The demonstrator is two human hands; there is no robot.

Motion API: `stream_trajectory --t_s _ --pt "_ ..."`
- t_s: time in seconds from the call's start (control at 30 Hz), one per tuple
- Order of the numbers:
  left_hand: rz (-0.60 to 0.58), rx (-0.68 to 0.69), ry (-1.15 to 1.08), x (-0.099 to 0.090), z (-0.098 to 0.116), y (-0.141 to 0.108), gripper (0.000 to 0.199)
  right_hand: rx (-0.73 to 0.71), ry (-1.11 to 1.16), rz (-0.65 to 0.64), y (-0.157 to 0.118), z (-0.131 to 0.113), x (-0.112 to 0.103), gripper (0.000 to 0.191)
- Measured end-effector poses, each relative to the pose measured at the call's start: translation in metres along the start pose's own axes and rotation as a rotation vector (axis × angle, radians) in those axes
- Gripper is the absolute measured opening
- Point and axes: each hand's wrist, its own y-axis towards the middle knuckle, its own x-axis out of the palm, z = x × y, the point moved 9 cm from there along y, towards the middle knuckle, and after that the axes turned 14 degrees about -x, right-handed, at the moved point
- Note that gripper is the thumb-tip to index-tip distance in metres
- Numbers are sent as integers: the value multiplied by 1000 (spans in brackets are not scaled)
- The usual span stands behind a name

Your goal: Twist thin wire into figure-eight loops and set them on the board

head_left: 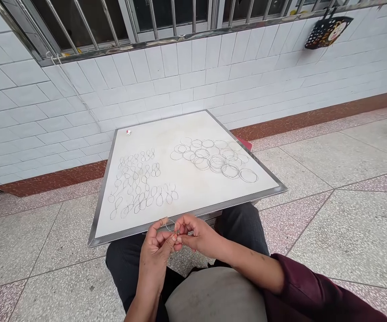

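Just off the near edge of a white table, my left hand and my right hand meet above my lap. Between their pinched fingers is a thin wire loop, its curve showing between the fingertips. Both hands are closed on it; the fingers hide its lower part. On the right half of the table lie several round wire rings, many overlapping. Rows of wire pieces twisted into figure-eight shapes cover the left half.
A small white and red object sits at the table's far left corner. Behind stands a tiled wall with a barred window. A dark basket hangs at the upper right. Something red shows beyond the table's right edge.
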Motion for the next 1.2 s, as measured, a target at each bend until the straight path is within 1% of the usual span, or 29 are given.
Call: stream_trajectory --t_s 0.23,0.3,0.37,0.43,0.53,0.6,0.77,0.9,1.0,1.13,1.2 --pt "-24 26 -7 3 4 -8 59 -43 -26 21 -1 -8 -2 24" --pt "-23 24 -23 3 4 -8 58 -59 18 -28 -2 -11 1 26" --pt "-17 24 -30 3 4 -9 58 -48 93 -115 -3 -12 5 31" --pt "-20 39 -25 2 3 -9 59 -31 134 -159 -2 -13 5 34" --pt "-31 81 2 2 2 -7 65 -34 87 -109 3 -15 -3 39" --pt "-32 108 28 3 -1 -5 67 -46 34 -81 6 -15 -4 37" --pt "7 173 114 4 -3 -4 68 -131 -170 16 12 -18 -9 16" --pt "85 219 168 3 -1 -7 69 -227 -334 80 13 -26 -13 11" --pt "162 243 173 1 0 -9 71 -208 -341 99 13 -23 -12 10" --pt "210 259 197 -1 -1 -7 71 -175 -397 200 12 -15 -15 15" --pt "229 247 210 -3 -4 -3 71 -171 -435 227 12 -9 -17 15"
